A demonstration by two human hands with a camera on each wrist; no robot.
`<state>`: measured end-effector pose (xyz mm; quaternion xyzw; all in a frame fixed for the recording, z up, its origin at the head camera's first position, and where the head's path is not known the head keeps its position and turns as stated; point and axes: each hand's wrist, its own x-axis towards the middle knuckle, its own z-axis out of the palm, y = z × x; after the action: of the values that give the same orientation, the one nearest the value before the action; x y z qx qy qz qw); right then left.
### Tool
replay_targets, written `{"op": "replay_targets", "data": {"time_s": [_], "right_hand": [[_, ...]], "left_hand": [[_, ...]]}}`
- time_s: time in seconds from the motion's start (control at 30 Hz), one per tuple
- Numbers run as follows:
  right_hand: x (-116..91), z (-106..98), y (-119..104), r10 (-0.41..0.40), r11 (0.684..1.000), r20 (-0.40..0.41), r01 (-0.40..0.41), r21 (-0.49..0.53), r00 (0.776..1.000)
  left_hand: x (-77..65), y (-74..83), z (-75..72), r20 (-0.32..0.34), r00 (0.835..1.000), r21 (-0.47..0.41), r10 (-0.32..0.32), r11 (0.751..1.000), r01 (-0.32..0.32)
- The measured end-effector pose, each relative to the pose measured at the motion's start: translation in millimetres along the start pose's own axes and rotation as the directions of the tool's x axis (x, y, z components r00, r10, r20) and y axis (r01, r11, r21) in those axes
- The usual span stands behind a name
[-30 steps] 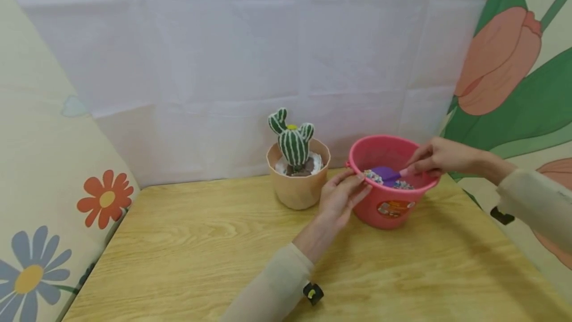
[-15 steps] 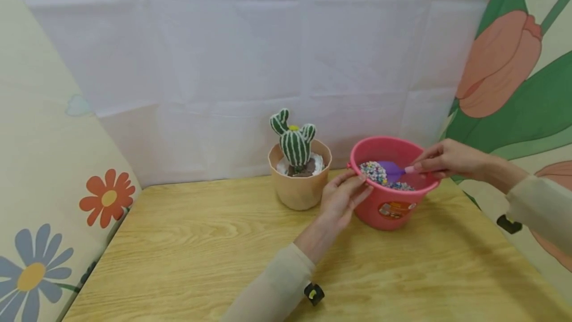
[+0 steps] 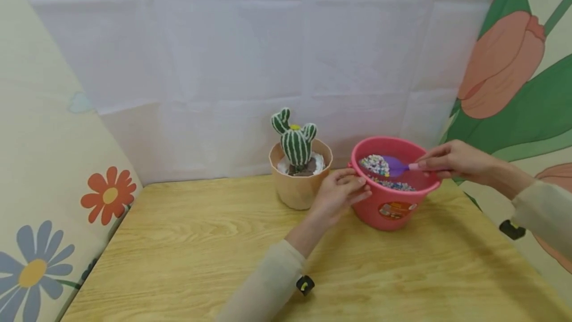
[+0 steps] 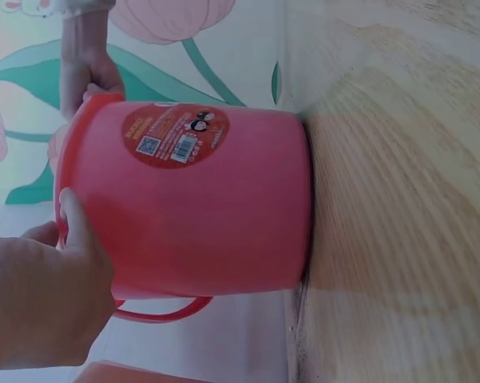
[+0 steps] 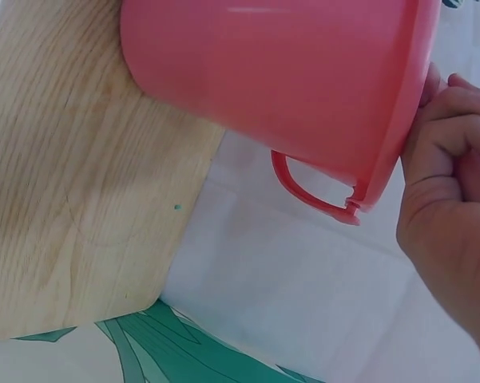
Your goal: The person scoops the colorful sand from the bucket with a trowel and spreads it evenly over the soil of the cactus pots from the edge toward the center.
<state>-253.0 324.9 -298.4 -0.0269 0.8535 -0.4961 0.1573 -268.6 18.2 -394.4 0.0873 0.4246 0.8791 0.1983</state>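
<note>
Desk: wood-grain top, carrying all items. Left hand: fingers hold the near-left rim of the pink bucket. The pink bucket stands upright toward the desk's far-right corner, with a layer of multicoloured beads inside. Right hand: fingers pinch the handle of the purple scoop. The blade, loaded with beads, is within the bucket mouth, above the layer. Peach pot: near the desk's far edge, left of the bucket, containing a cactus. White cloth: behind the far edge.
</note>
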Motion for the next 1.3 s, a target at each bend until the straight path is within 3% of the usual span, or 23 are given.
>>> {"op": "replay_targets", "data": {"time_s": [0.3, 0.5, 0.6, 0.77, 0.87, 0.97, 1.0, 1.1, 1.3], "right_hand": [[-10, -4, 3, -0.001, 1.0, -0.028, 0.002, 0.014, 1.0], [-20, -5, 11, -0.014, 0.999, -0.008, 0.014, 0.041, 1.0], [-21, -4, 12, -0.015, 0.999, -0.013, 0.015, 0.038, 1.0], [-19, -7, 5, -0.02, 1.0, -0.058, 0.02, -0.005, 0.998], [-21, -9, -1, -0.02, 1.0, -0.086, 0.018, -0.019, 0.996], [-23, -9, -7, -0.025, 1.0, -0.099, 0.025, -0.002, 0.995], [-24, -8, -9, -0.025, 1.0, -0.102, 0.026, 0.004, 0.995], [-27, -7, -13, -0.027, 1.0, -0.108, 0.027, 0.001, 0.994], [-33, -6, -19, -0.039, 0.998, -0.111, 0.034, -0.045, 0.993]], "left_hand": [[-8.6, 2.3, 3.0, -0.001, 0.999, 0.059, -0.046, 0.997, 0.046], [-24.6, 7.8, -3.9, 0.004, 0.998, 0.204, -0.061, 0.977, 0.059], [-34.1, 18.1, -11.1, 0.017, 1.0, 0.303, -0.025, 0.953, 0.018], [-44.0, 46.7, -24.0, 0.019, 0.99, 0.444, 0.143, 0.886, -0.136], [-46.9, 62.9, -34.6, -0.001, 0.954, 0.544, 0.3, 0.801, -0.251], [-46.3, 75.5, -47.5, -0.03, 0.884, 0.641, 0.466, 0.688, -0.34], [-45.7, 79.4, -52.1, -0.044, 0.861, 0.661, 0.506, 0.661, -0.355], [-42.5, 89.9, -64.9, -0.106, 0.807, 0.694, 0.581, 0.625, -0.358], [-36.4, 102.3, -90.3, -0.209, 0.725, 0.756, 0.657, 0.579, -0.306]]}}
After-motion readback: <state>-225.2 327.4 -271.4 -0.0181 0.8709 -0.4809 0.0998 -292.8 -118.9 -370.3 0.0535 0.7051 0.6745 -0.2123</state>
